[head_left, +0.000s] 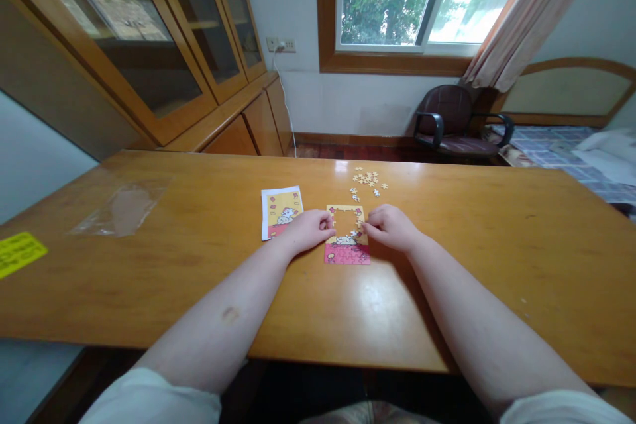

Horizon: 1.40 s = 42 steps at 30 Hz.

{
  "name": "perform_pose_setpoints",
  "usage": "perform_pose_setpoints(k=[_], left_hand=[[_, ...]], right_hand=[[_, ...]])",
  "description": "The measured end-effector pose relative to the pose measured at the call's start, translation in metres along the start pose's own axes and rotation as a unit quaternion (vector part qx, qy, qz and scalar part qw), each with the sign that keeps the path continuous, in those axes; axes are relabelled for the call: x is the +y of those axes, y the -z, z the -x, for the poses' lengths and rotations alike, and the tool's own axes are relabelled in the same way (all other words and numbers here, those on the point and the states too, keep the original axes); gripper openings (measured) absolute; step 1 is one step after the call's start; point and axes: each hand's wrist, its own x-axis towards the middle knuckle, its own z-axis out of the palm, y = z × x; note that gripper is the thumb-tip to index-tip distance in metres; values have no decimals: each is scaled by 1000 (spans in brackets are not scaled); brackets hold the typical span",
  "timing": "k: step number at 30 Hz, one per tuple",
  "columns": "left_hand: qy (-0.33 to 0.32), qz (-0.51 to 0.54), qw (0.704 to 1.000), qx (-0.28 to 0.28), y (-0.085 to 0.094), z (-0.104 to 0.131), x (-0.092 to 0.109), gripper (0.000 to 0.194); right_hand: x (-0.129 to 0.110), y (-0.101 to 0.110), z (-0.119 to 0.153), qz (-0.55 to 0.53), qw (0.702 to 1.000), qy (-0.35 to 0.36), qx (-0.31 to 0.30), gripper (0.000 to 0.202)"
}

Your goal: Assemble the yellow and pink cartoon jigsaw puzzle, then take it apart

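Observation:
A partly assembled jigsaw puzzle [346,255] lies flat on the table, pink at the bottom and yellow around a gap showing bare wood. My left hand [314,228] rests at its left edge, with curled fingertips and thumb closed on the border. At the right edge is my right hand [389,225], its thumb and fingers pinched together. Whatever may be between them is too small to make out. A whitish puzzle piece [354,233] sits at the gap's lower right, close to the right fingertips. Partly behind my left hand lies a picture sheet [283,205] with a white cartoon animal.
Loose puzzle pieces [368,178] are scattered beyond the puzzle. A clear plastic bag [122,211] and a yellow label [20,253] lie on the left of the wooden table [497,238]. A glass-doored cabinet [199,26] stands at the left, an office chair [454,120] behind the table.

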Motion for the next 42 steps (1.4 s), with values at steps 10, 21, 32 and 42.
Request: perform_pose_setpoints(k=[10,21,32,42], left_hand=[[6,-6,1000,3,1,0,2,16],[9,-7,1000,2,1,0,2,16],[8,-10,1000,1,1,1,4,15],[-1,-14,1000,5,1,1,2,13]], right_hand=[[-5,0,-2,-29,998,-21,-60,35],[-4,-3,-1,-67,994,-65,-50,30],[-5,-3,-2,-41,998,-6,-55,36],[-7,-6,-2,-57,996,-50,-55,33]])
